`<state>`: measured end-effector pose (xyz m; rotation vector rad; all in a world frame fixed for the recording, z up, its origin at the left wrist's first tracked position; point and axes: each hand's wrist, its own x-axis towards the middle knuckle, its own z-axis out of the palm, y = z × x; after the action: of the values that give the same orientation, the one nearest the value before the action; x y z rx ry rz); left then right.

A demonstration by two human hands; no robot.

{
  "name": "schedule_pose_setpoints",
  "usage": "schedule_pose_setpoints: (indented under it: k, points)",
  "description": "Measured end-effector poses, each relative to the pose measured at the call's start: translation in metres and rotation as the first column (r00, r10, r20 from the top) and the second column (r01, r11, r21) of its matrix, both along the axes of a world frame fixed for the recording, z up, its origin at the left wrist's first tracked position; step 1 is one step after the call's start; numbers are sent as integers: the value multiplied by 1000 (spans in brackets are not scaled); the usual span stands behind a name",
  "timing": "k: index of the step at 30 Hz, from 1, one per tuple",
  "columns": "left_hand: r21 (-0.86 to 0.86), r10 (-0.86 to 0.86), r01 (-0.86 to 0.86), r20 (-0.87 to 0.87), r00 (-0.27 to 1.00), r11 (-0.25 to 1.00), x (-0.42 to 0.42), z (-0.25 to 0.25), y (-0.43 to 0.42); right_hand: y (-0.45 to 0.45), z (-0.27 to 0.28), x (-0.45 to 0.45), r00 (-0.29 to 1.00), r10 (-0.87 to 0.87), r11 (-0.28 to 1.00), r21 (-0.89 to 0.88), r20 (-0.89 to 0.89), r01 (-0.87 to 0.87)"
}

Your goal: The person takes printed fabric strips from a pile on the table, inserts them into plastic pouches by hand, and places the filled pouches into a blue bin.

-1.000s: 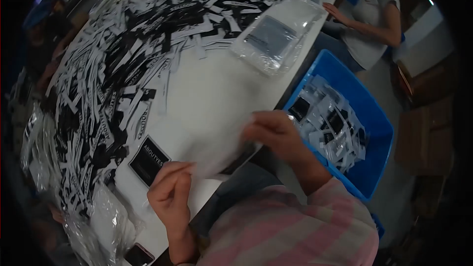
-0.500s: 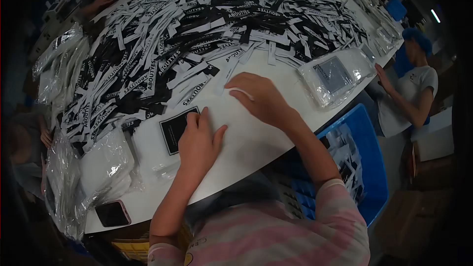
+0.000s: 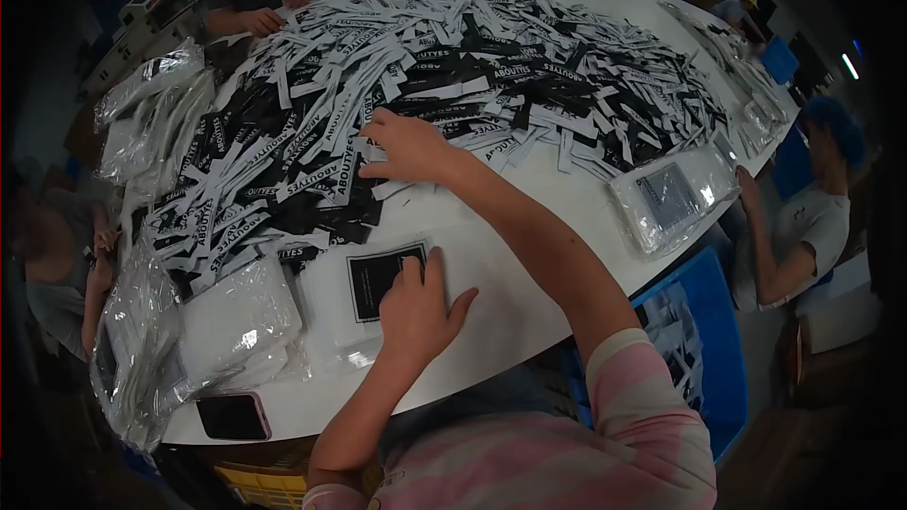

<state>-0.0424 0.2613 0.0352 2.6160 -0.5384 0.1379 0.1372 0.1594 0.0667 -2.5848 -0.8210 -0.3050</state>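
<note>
Parted in a loose curve, the grip of the person's right hand [image 3: 411,146] reached across to the near edge of a broad heap of narrow black and white printed strips [image 3: 312,146], thumb and fingertips apart around a few of them. Whether a strip lay between them could not be told. The left hand [image 3: 416,312] lay palm down, its thumb spread to the right and its fingertips over the right side of a flat black square panel with pale print [image 3: 367,288]. That panel sat upon a stack of clear, whitish plastic sleeves [image 3: 331,321] on the near part of the white bench [image 3: 496,260]. To the left, just beside the stack, were glossy clear plastic packets [image 3: 241,312], with a dark-screened phone in a pink case [image 3: 231,416] nearer the edge.

Strips overlapped at many angles, so a pinch at one free end, with a light sideways draw, looked likely to part a single strip cleanly; a deeper grab could have dragged its neighbours along. The left hand seemed best kept flat and light, since hard pressure might have creased the thin film or slid the panel askew on the slippery stack.
</note>
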Motion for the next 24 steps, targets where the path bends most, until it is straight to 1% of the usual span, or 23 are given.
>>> schedule_pose_setpoints:
  k: [1, 2, 3, 5, 6, 8, 9, 11, 12, 13, 14, 15, 16, 18, 20, 21, 23, 24]
  points:
    - [-14, -9, 9, 2, 1000, 1000, 0, -1, 1, 3, -6, 8, 999, 35, 999, 21, -32, -34]
    - [-29, -15, 15, 3, 1000, 999, 0, -2, 1, 6, -14, 14, 997, 73, 996, -61, 19, -72]
    - [-34, 6, -5, 5, 1000, 999, 1, -1, 1, 12, -17, 18, 995, 93, 994, -66, 21, -91]
    - [-49, -10, 10, -15, 1000, 999, 2, 0, 2, 22, -24, 25, 982, 101, 942, -333, 158, -44]
    - [-54, 8, -9, -16, 1000, 999, 2, 1, 3, 27, -23, 24, 967, 81, 959, -284, 240, -10]
    - [-47, -9, 8, -39, 999, 999, 2, 2, 2, 30, -19, 26, 965, 2, 974, -219, 264, 58]
    - [-53, 1, -4, -43, 999, 999, 3, 1, 3, 25, -9, 22, 939, -8, 994, -102, 344, 46]
    - [-26, -32, 33, 32, 999, 999, 3, -2, 5, 12, 9, 26, 956, -95, 984, 174, 278, 47]
    - [-35, -27, 28, 27, 999, 999, 4, -1, 4, 4, 13, 31, 973, -152, 920, 385, 174, 75]
    - [-17, -20, 20, -2, 1000, 1000, 4, 1, 4, -9, 29, 27, 990, -142, 878, 458, -24, 138]
    - [0, -15, 15, -30, 999, 1000, 6, 4, 3, -24, 44, 22, 969, -116, 831, 513, -219, 216]
    - [-8, -15, 15, -35, 999, 1000, 8, 6, 3, -36, 45, 23, 978, -14, 699, 697, -210, 159]
    - [-23, 0, -1, -43, 999, 1000, 10, 7, 3, -46, 47, 19, 980, 82, 527, 843, -180, 110]
    - [-53, 10, -13, -65, 998, 999, 14, 9, 1, -75, 58, 1, 982, 113, 428, 900, -148, 86]
    - [-42, 24, -28, -100, 995, 999, 19, 10, -1, -99, 62, -14, 991, -108, 469, 875, -75, 117]
    - [-37, 34, -35, -17, 999, 999, 20, 5, -4, -110, 64, -23, 968, -251, 541, 829, 3, 138]
    - [-30, 34, -34, 0, 999, 999, 19, 9, -12, -129, 58, -39, 915, -403, 497, 843, 15, 205]
    - [-20, 41, -41, 23, 999, 999, 18, 10, -16, -135, 53, -51, 916, -401, 490, 853, 35, 182]
